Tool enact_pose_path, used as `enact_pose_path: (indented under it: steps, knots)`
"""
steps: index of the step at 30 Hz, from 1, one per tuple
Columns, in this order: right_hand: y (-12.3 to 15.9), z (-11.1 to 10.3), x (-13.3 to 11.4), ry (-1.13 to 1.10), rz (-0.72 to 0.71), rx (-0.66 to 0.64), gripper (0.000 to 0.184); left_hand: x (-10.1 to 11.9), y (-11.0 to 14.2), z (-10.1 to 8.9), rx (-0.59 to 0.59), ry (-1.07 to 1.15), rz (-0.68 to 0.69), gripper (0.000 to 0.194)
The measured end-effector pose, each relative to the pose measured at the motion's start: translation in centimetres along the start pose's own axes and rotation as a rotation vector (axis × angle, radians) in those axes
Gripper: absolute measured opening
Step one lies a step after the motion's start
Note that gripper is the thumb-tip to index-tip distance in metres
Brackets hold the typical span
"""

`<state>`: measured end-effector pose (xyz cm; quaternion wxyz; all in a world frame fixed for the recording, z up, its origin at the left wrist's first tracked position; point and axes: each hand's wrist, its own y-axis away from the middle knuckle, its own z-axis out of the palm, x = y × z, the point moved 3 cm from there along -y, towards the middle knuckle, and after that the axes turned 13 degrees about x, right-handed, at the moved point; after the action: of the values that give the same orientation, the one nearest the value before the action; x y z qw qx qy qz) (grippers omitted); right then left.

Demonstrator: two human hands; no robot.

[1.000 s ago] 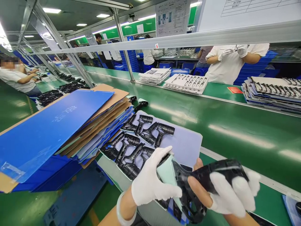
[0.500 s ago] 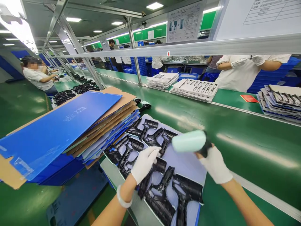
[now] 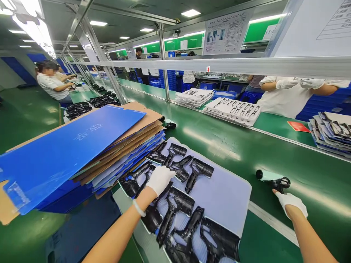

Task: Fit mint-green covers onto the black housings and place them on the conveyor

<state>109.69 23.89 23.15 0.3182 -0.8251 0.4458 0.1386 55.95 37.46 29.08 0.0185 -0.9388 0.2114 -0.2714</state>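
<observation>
My right hand (image 3: 293,205), in a white glove, holds the short black handle of a hair dryer shell (image 3: 270,176) at the green bench surface. Its barrel is mint green with black ends. To the left, my gloved left hand (image 3: 161,179) is bent down over black hair dryer half-shells, its fingers drawn together; whatever lies under them is hidden. More black half-shells (image 3: 201,170) lie in rows on a pale lavender sheet (image 3: 227,191), several of them near my left wrist.
A tall stack of cardboard and blue plastic sheets (image 3: 109,124) stands left of the shells. Across the bench (image 3: 219,138) are sheets of small black parts (image 3: 233,109) and a red card (image 3: 298,126). A metal rail (image 3: 192,65) crosses above. A gloved co-worker (image 3: 285,96) stands opposite.
My right hand has carried the hair dryer shell right, away from the lavender sheet, to the green bench. My left hand has shifted left over the half-shells. The view has turned slightly.
</observation>
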Motion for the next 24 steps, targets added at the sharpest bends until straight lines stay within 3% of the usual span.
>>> enact_pose_path:
  steps: [2,4,8,10,12,15,17,21,24]
  knots:
    - [1.5,-0.5,-3.1,0.033,-0.087,0.061,0.042,-0.4,0.7,-1.5,0.034,0.114,-0.041,0.019]
    - [4.5,-0.8,-8.0,0.025,-0.238,0.046,0.044,-0.8,1.6,-2.9,0.068,0.259,-0.099,0.027]
    - [14.9,-0.4,-20.0,-0.115,-0.706,-0.246,0.039,-1.3,3.0,-3.9,0.163,0.527,-0.273,0.053]
    - [19.9,0.1,-24.4,-0.117,-0.818,-0.406,0.042,-1.7,3.2,-3.8,0.272,0.6,-0.362,0.054]
    - [23.0,0.7,-26.9,-0.074,-0.824,-0.509,0.043,-2.0,3.5,-3.7,0.384,0.648,-0.428,0.046]
    - [24.4,1.2,-27.5,-0.041,-0.745,-0.551,0.038,-2.3,4.2,-4.1,0.455,0.744,-0.503,0.038]
    - [24.3,0.7,-26.4,-0.092,-0.69,-0.5,0.032,-2.3,5.0,-4.9,0.464,0.822,-0.539,0.05]
    - [24.6,-2.2,-22.5,-0.326,-0.625,-0.264,0.025,-1.9,6.5,-6.1,0.471,1.005,-0.584,0.086]
    - [25.6,-5.1,-19.4,-0.53,-0.587,-0.082,0.03,-1.2,7.0,-6.0,0.474,1.165,-0.597,0.098]
